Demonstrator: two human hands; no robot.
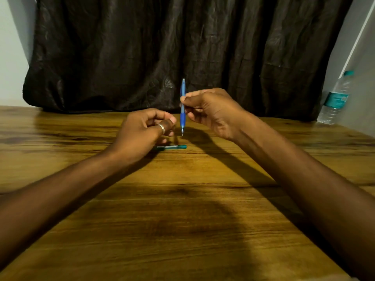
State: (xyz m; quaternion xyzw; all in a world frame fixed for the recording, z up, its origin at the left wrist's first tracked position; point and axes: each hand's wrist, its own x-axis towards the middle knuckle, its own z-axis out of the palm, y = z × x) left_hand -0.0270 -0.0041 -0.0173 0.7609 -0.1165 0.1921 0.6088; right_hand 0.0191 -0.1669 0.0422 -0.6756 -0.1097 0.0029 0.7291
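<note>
My right hand pinches a blue pen between thumb and fingers, holding it upright above the wooden table with its tip pointing down. My left hand hovers just left of the pen, fingers loosely curled and a ring on one finger; nothing shows in its grip. A green pen lies flat on the table below both hands, its left end hidden under my left hand.
A dark crumpled cloth hangs along the table's far edge. At the far right, against the wall, stands a clear plastic water bottle with a teal label and cap.
</note>
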